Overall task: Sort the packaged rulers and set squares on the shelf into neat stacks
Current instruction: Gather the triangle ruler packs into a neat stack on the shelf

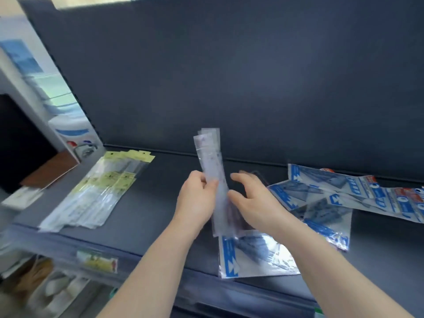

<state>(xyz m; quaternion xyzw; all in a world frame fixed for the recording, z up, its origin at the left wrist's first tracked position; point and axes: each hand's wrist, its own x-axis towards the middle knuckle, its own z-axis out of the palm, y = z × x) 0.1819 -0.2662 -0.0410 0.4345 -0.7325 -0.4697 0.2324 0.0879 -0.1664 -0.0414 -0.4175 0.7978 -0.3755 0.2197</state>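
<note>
My left hand grips a bundle of clear packaged rulers that stands nearly upright above the dark shelf. My right hand is just right of the bundle, fingers spread and curled toward its lower part; whether it touches is blurred. A stack of rulers with yellow header cards lies at the left of the shelf. Blue-and-white set square packs are scattered at the right, and one more set square pack lies at the front edge below my hands.
A dark back panel rises behind the shelf. A price label sits on the shelf's front rail. A lower shelf with goods shows at bottom left. White and blue items stand on the neighbouring unit at left.
</note>
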